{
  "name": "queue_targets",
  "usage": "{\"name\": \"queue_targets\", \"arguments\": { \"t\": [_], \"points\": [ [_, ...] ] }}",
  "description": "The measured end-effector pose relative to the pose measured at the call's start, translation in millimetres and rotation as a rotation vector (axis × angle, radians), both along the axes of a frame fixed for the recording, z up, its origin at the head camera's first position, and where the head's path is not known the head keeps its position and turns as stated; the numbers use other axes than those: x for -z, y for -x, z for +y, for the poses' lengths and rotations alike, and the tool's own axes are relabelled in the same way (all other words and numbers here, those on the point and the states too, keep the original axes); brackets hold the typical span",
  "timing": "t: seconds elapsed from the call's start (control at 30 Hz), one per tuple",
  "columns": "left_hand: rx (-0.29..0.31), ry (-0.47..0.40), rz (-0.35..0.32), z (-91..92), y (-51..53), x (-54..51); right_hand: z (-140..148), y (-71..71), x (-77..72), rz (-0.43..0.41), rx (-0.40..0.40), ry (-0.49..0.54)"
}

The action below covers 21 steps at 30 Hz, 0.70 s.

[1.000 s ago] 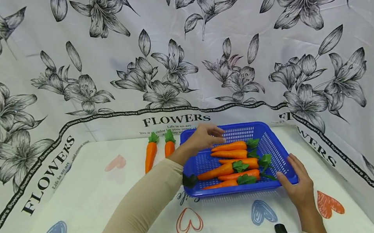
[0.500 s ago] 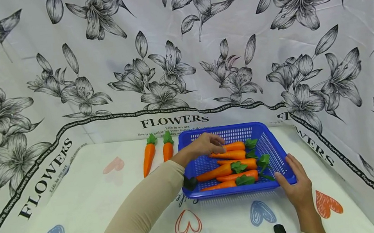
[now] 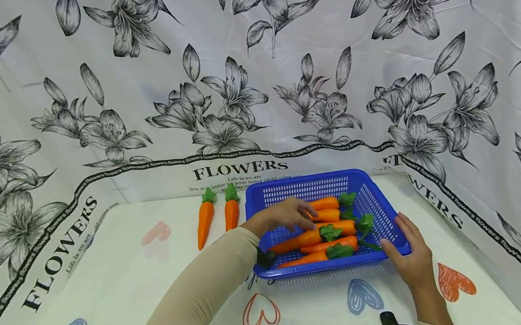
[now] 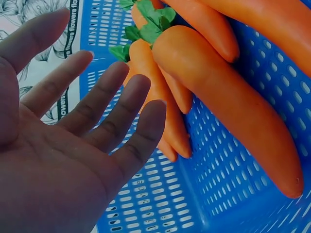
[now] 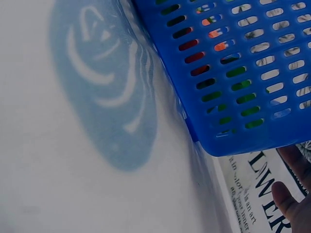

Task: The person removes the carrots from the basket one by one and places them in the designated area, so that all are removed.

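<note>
A blue plastic basket [image 3: 310,183] holds several orange carrots [image 3: 296,243] with green leafy tops, lying crosswise in it. Over the carrots' tip ends hovers my left hand [image 3: 287,216], its fingers loosely bent. In the left wrist view its fingers are spread and hold nothing, apart from the nearest large carrot [image 4: 228,107]. My right hand [image 3: 413,257] rests at the basket's front right corner, thumb by the front rim and straight fingers along the right side. Only its thumb and part of the fingers show in the right wrist view, below the basket wall [image 5: 214,131].
Two more carrots lie on the table left of the basket, a left one [image 3: 206,222] and a right one [image 3: 231,213]. A floral curtain [image 3: 210,81] hangs behind. The white tablecloth [image 3: 122,274] has printed hearts.
My left hand has come lower and nearer, from the basket's back part to over the middle carrots. My right hand stays at the corner. The head view has shifted slightly.
</note>
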<state>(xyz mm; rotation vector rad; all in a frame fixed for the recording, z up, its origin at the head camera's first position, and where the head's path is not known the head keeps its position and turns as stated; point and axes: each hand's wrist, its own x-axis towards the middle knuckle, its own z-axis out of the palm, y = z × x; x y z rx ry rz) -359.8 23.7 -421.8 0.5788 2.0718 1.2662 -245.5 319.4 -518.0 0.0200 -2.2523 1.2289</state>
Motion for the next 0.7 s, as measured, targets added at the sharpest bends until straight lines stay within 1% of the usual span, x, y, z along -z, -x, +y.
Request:
{"name": "queue_targets", "arguments": {
  "t": [0.07, 0.17, 0.33, 0.53, 0.7],
  "points": [
    [0.005, 0.028, 0.004, 1.7, -0.3, 2.4, 0, -0.1, -0.3, 0.000, -0.003, 0.002],
    [0.026, 0.078, 0.027, 4.2, -1.2, 7.0, -1, 0.2, -0.6, -0.005, -0.007, 0.005],
    [0.054, 0.108, 0.039, 7.7, -2.1, 12.2, -1, 0.1, -1.2, -0.024, -0.007, 0.010],
    [0.045, 0.111, 0.030, 9.2, -1.2, 14.2, 0, 0.2, -1.2, -0.027, -0.004, 0.011],
    [0.013, 0.134, 0.012, 9.4, -1.3, 15.2, 1, 0.7, 0.9, -0.033, 0.001, 0.009]
  ]
}}
